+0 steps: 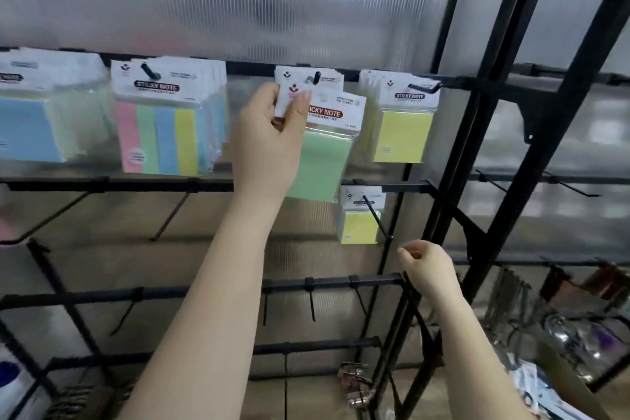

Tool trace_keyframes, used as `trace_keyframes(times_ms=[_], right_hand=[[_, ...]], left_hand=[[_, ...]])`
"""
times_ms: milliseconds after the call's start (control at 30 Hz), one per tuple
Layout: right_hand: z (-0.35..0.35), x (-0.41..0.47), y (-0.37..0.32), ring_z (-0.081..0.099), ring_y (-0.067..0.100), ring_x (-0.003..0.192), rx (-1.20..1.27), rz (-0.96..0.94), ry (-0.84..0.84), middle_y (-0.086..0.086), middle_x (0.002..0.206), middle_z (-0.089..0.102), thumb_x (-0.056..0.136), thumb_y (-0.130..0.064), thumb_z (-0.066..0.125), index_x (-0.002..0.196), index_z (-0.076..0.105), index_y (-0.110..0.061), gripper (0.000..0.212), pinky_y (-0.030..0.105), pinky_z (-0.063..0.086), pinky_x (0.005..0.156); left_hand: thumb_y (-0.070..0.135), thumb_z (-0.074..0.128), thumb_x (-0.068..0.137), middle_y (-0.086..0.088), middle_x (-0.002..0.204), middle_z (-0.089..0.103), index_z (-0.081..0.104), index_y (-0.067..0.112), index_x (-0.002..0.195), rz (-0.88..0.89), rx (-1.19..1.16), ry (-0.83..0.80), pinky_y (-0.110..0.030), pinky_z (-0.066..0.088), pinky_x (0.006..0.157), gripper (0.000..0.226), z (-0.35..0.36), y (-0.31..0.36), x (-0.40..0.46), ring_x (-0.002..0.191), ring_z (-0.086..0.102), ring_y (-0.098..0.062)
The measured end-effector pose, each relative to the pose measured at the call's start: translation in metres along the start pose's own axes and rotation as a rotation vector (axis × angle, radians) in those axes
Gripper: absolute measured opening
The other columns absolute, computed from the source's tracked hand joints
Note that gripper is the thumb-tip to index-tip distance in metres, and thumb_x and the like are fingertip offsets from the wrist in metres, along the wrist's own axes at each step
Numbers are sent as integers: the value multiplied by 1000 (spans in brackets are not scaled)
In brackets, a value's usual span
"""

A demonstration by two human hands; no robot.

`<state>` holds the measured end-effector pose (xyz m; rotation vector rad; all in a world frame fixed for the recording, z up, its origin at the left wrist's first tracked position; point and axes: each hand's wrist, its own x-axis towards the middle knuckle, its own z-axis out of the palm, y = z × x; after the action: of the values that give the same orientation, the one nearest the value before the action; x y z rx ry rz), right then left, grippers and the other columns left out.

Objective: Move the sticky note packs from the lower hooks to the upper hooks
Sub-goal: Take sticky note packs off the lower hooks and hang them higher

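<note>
Pinching the green sticky note pack (317, 160) at its header, your left hand (272, 133) holds it against the upper hook (315, 77). Your right hand (426, 266) hangs loosely curled, holding nothing.

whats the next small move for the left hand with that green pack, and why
Probably lift the green pack slightly and slide its hang hole onto the upper hook. The left hand pinches its card just below the hook tip, so the pack isn't hung yet.
</note>
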<state>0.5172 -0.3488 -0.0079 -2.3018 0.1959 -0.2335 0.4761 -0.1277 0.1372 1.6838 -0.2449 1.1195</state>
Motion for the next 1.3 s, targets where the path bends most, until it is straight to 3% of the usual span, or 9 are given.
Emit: trace_keyframes(times_ms=[67, 200, 333, 467, 733, 933, 1033, 1200, 1300], right_hand=[[-1, 5, 0, 53, 16, 84, -10, -14, -20, -1, 86, 61, 93, -16, 52, 104, 68, -10, 21, 23, 35, 71], [2, 13, -1, 58, 18, 90, 14, -43, -46, 0, 88, 62, 93, -18, 53, 105, 68, -9, 21, 22, 36, 73], [7, 18, -3, 55, 15, 88, 65, -46, -48, 0, 94, 63, 94, -19, 52, 111, 67, -11, 24, 23, 38, 72], [13, 23, -4, 55, 14, 90, 72, -45, -50, 1, 101, 65, 95, -19, 52, 115, 65, -11, 25, 23, 39, 74], [19, 35, -9, 54, 13, 87, 91, -41, -26, 3, 99, 66, 95, -17, 53, 113, 66, -11, 23, 24, 39, 75], [28, 48, -4, 55, 15, 89, 135, 6, -27, 3, 101, 66, 95, -20, 54, 111, 66, -12, 22, 24, 37, 76], [32, 56, -2, 55, 15, 87, 142, 6, -8, 0, 92, 64, 95, -20, 54, 107, 68, -11, 20, 23, 37, 71], [42, 77, 3, 55, 16, 83, 140, -11, 24, 2, 88, 64, 93, -20, 51, 106, 70, -8, 25, 23, 38, 62], [52, 92, 7, 53, 18, 87, 166, 8, 24, 8, 99, 67, 94, -21, 52, 111, 65, -4, 28, 24, 36, 71]], left_hand=[[23, 55, 94, 16, 49, 44, 35, 21, 62, 10, 10, 28, -18, 26, 47, 39, 8, 3, 9, 46, 36, -1], [19, 55, 95, 16, 48, 40, 35, 25, 62, 21, 16, 62, -10, 26, 48, 39, 18, 5, 24, 46, 39, 7], [24, 55, 95, 19, 44, 40, 30, 27, 60, 1, 94, 91, -12, 26, 46, 42, 23, -1, 31, 46, 37, 3], [24, 55, 94, 11, 45, 31, 26, 26, 60, 51, 129, 127, -14, 25, 45, 45, 22, -5, 29, 45, 33, -1], [22, 55, 93, 26, 48, 42, 27, 28, 61, 97, 111, 119, -11, 25, 46, 43, 20, -13, 29, 47, 38, 1], [27, 57, 91, 13, 54, 44, 46, 19, 66, 57, 90, 112, -16, 29, 50, 29, 22, -23, 39, 52, 40, -2], [26, 57, 92, 13, 57, 47, 42, 28, 65, 15, 101, 93, -12, 30, 50, 31, 24, -30, 41, 54, 45, 3], [28, 56, 93, 11, 57, 40, 41, 19, 66, -38, 217, 44, -15, 26, 47, 32, 26, -42, 51, 52, 40, 1], [30, 57, 92, 7, 64, 42, 36, 20, 62, -13, 326, 62, -23, 23, 51, 38, 27, -50, 60, 59, 37, -6]])
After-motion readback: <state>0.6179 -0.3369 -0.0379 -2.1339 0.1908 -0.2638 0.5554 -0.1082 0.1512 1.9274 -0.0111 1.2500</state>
